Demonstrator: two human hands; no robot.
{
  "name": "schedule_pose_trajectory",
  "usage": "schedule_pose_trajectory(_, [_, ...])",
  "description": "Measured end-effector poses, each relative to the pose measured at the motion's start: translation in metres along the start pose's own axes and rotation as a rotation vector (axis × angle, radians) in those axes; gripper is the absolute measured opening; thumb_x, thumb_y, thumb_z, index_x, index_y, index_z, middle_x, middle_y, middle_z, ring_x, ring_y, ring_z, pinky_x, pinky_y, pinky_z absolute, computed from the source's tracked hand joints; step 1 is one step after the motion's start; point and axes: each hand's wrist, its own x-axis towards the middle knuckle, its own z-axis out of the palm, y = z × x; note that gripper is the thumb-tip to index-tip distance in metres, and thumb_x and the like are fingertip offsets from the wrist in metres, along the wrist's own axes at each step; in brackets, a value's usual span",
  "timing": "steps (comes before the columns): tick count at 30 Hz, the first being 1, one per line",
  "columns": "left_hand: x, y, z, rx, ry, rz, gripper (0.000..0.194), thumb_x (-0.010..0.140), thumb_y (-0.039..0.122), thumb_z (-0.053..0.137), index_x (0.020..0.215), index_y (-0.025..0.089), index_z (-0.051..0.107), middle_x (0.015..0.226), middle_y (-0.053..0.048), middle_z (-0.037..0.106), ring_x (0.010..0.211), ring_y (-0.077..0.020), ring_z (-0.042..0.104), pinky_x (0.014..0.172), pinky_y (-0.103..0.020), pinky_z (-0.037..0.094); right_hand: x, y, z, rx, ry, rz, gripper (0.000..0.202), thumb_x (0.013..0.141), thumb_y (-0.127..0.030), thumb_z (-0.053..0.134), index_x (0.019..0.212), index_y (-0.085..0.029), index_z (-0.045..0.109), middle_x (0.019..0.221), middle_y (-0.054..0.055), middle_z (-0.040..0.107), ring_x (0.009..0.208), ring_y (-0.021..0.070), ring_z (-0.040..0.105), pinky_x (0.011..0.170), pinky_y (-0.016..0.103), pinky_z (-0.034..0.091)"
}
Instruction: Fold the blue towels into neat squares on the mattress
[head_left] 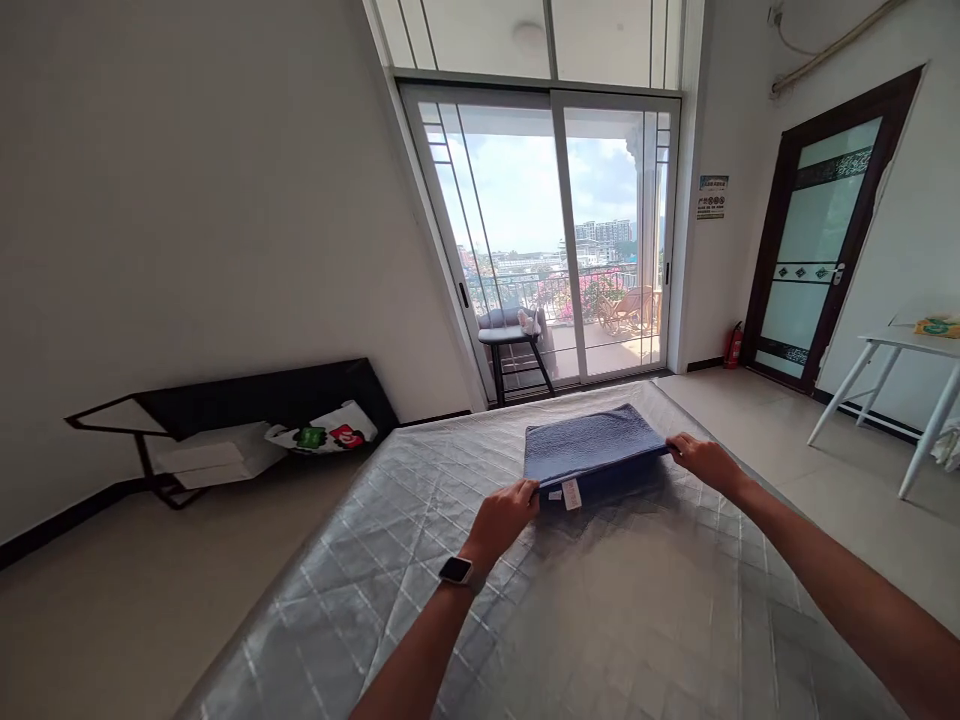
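Observation:
A blue folded cloth (589,440) with white tags on its near edge lies over the far part of a bed-like surface with a silver-grey quilted cover (420,540). My left hand (506,515), with a watch (456,570) on the wrist, pinches the cloth's near left corner. At the near right corner, my right hand (703,463) has its fingers closed on the same cloth. The near edge is lifted a little between both hands, with darker blue fabric showing beneath it.
Beyond the quilted surface are a black stool (516,338) and a sliding glass door (562,230). A black rack (262,395) with bags stands at the left wall. On the right are a white table (911,345), a fire extinguisher (733,346) and a dark-framed door (832,230).

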Motion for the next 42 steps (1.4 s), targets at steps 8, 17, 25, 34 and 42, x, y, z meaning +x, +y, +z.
schedule_pose_trajectory(8, [-0.061, -0.029, -0.164, -0.11, 0.374, 0.047, 0.026, 0.101, 0.036, 0.043, 0.113, 0.023, 0.063, 0.09, -0.001, 0.076, 0.065, -0.0145, 0.069, 0.065, -0.025, 0.055, -0.039, -0.025, -0.156, 0.301, 0.305, -0.342, 0.043, 0.109, -0.043, 0.029, 0.125, -0.024, 0.065, 0.108, 0.009, 0.074, 0.082, 0.0186, 0.073, 0.071, 0.03, 0.059])
schedule_pose_trajectory(17, [-0.148, -0.009, -0.322, -0.344, 0.26, -0.15, 0.042, 0.1, 0.057, 0.037, 0.102, 0.027, 0.065, 0.087, -0.001, 0.075, 0.074, -0.0179, 0.07, 0.059, -0.024, 0.055, -0.102, -0.047, -0.29, 0.636, 0.027, -0.304, 0.048, 0.098, -0.064, 0.05, 0.118, -0.029, 0.074, 0.083, 0.003, 0.073, 0.067, 0.0168, 0.068, 0.073, 0.031, 0.057])
schedule_pose_trajectory(25, [-0.158, -0.018, -0.279, -0.072, 0.274, 0.044, 0.037, 0.105, 0.034, 0.028, 0.102, 0.023, 0.064, 0.083, -0.003, 0.071, 0.078, -0.0196, 0.066, 0.075, -0.031, 0.055, -0.105, -0.077, -0.296, 0.697, -0.168, -0.386, 0.047, 0.097, -0.061, 0.052, 0.106, -0.023, 0.078, 0.066, -0.001, 0.071, 0.06, 0.0159, 0.067, 0.064, 0.029, 0.053])
schedule_pose_trajectory(34, [-0.089, -0.053, -0.265, 0.227, 0.371, -0.045, 0.029, 0.101, 0.017, 0.039, 0.12, 0.01, 0.06, 0.104, -0.013, 0.071, 0.097, -0.0252, 0.068, 0.087, -0.037, 0.055, -0.015, -0.085, -0.269, 0.532, 0.174, -0.227, 0.031, 0.1, -0.039, 0.05, 0.105, -0.019, 0.073, 0.09, 0.005, 0.076, 0.065, 0.015, 0.069, 0.074, 0.03, 0.054])
schedule_pose_trajectory(42, [-0.159, -0.06, -0.171, 0.185, 0.231, 0.078, 0.032, 0.099, 0.01, 0.035, 0.111, 0.02, 0.063, 0.097, -0.008, 0.072, 0.081, -0.0182, 0.072, 0.073, -0.028, 0.057, -0.078, -0.123, -0.182, 0.47, 0.122, -0.191, 0.024, 0.101, -0.032, 0.051, 0.112, -0.024, 0.07, 0.109, 0.008, 0.076, 0.089, 0.0212, 0.074, 0.08, 0.031, 0.056])
